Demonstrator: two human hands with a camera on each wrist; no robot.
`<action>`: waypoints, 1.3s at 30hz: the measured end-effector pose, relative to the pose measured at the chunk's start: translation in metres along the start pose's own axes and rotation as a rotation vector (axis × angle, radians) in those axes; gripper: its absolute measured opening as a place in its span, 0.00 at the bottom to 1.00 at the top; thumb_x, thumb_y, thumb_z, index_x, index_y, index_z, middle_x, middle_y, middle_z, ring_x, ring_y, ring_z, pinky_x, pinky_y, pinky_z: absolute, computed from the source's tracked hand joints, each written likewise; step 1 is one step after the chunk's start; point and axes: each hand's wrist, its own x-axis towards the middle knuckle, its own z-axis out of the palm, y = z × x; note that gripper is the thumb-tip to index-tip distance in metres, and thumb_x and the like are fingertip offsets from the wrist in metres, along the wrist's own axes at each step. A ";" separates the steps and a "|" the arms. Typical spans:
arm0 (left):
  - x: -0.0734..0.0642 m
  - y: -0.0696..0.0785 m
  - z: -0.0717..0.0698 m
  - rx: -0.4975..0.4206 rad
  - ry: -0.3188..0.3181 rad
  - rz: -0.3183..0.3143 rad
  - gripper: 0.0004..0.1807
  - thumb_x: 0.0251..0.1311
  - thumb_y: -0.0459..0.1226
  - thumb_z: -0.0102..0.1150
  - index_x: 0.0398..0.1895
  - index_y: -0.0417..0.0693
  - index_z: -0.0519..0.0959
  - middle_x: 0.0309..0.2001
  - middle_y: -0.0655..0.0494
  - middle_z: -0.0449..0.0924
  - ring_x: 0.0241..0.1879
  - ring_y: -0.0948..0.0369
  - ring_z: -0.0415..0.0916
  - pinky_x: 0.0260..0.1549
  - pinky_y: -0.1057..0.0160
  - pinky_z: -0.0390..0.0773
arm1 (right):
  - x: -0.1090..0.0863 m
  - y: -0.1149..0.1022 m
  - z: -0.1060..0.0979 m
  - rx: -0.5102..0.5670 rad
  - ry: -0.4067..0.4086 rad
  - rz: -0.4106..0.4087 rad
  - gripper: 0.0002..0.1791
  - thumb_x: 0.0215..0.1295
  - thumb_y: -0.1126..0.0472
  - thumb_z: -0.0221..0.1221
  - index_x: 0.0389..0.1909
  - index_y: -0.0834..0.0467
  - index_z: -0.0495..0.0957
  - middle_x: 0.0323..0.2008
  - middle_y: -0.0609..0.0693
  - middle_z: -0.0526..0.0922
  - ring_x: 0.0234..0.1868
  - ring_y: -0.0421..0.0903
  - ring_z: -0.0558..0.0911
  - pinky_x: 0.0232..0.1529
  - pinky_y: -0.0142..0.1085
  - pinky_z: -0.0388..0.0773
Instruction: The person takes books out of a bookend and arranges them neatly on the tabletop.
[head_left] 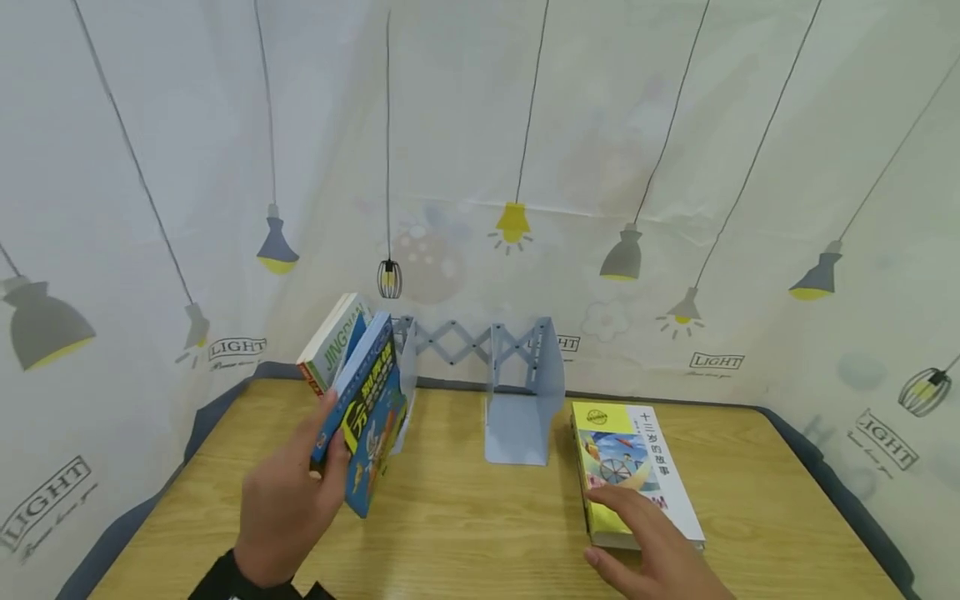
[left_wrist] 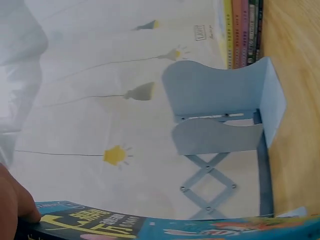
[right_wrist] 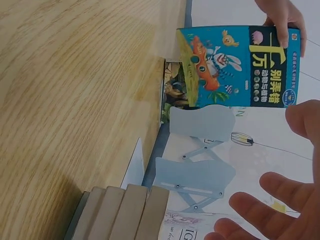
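Observation:
My left hand grips a thin blue children's book by its spine side, tilted above the table's left part. Its cover with a rabbit in an orange car faces the right wrist camera. Behind it is a thick white-spined book, partly hidden. Near the wall, a light-blue expandable bookshelf stands with its lattice stretched out. My right hand, fingers spread and apart, hovers at the near end of a book stack topped by a yellow-and-white book; whether it touches is unclear.
The wooden table has a dark edge strip along the back and sides. A pale cloth wall printed with hanging lamps rises behind it. Several book spines of the right-hand stack show beyond the shelf in the left wrist view.

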 end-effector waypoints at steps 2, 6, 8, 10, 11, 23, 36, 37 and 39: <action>0.001 0.002 -0.008 -0.001 0.002 -0.010 0.36 0.47 0.22 0.69 0.65 0.40 0.76 0.33 0.36 0.91 0.13 0.60 0.79 0.06 0.67 0.65 | 0.000 0.000 0.000 0.000 0.003 -0.004 0.32 0.61 0.47 0.69 0.65 0.39 0.70 0.64 0.49 0.82 0.61 0.49 0.80 0.53 0.56 0.84; 0.004 0.009 -0.025 -0.011 0.001 -0.036 0.35 0.47 0.23 0.69 0.64 0.41 0.77 0.34 0.34 0.91 0.15 0.55 0.83 0.05 0.64 0.71 | 0.000 0.000 0.001 0.000 0.001 -0.002 0.32 0.61 0.48 0.69 0.65 0.41 0.71 0.64 0.49 0.82 0.62 0.49 0.80 0.53 0.57 0.84; 0.006 0.014 -0.033 -0.027 -0.008 -0.048 0.34 0.47 0.24 0.69 0.64 0.41 0.77 0.33 0.35 0.91 0.13 0.58 0.81 0.05 0.66 0.71 | 0.001 -0.001 0.000 0.005 -0.009 0.014 0.31 0.62 0.45 0.68 0.65 0.40 0.71 0.64 0.49 0.82 0.62 0.49 0.80 0.54 0.57 0.84; 0.007 0.020 -0.040 -0.060 -0.020 -0.049 0.34 0.47 0.24 0.69 0.64 0.42 0.78 0.32 0.36 0.91 0.12 0.62 0.79 0.05 0.69 0.70 | 0.002 -0.002 -0.001 0.016 -0.024 0.026 0.30 0.63 0.43 0.66 0.65 0.39 0.70 0.64 0.48 0.82 0.62 0.49 0.79 0.55 0.58 0.84; 0.007 0.022 -0.043 -0.083 -0.032 -0.051 0.34 0.47 0.24 0.69 0.63 0.43 0.78 0.31 0.37 0.91 0.11 0.64 0.78 0.05 0.70 0.70 | 0.002 -0.003 -0.001 0.025 -0.030 0.032 0.30 0.63 0.43 0.66 0.65 0.40 0.71 0.64 0.48 0.82 0.62 0.48 0.79 0.55 0.57 0.84; 0.005 0.048 -0.046 -0.721 -0.431 -0.215 0.28 0.66 0.25 0.59 0.68 0.52 0.73 0.49 0.34 0.86 0.37 0.60 0.89 0.24 0.67 0.89 | 0.010 -0.021 -0.003 0.342 -0.308 0.218 0.36 0.67 0.36 0.58 0.70 0.49 0.66 0.70 0.57 0.75 0.66 0.62 0.75 0.63 0.65 0.77; 0.008 0.043 -0.023 -1.096 -0.722 -0.338 0.24 0.72 0.29 0.53 0.70 0.46 0.69 0.61 0.25 0.74 0.52 0.55 0.85 0.40 0.55 0.91 | 0.005 -0.015 0.004 0.936 -0.492 0.236 0.30 0.76 0.59 0.55 0.69 0.73 0.60 0.51 0.70 0.84 0.44 0.41 0.85 0.47 0.28 0.84; 0.008 0.042 -0.020 -1.102 -0.726 -0.336 0.24 0.73 0.29 0.53 0.70 0.45 0.69 0.61 0.24 0.75 0.52 0.57 0.86 0.41 0.55 0.91 | 0.004 -0.015 0.005 0.983 -0.506 0.221 0.28 0.76 0.61 0.53 0.68 0.74 0.61 0.51 0.71 0.83 0.45 0.42 0.86 0.49 0.28 0.84; 0.008 0.039 -0.015 -1.113 -0.732 -0.336 0.23 0.73 0.29 0.52 0.70 0.42 0.68 0.59 0.23 0.75 0.50 0.58 0.86 0.41 0.56 0.91 | 0.003 -0.015 0.005 1.027 -0.528 0.190 0.22 0.78 0.62 0.51 0.66 0.71 0.68 0.56 0.69 0.83 0.50 0.43 0.86 0.53 0.28 0.84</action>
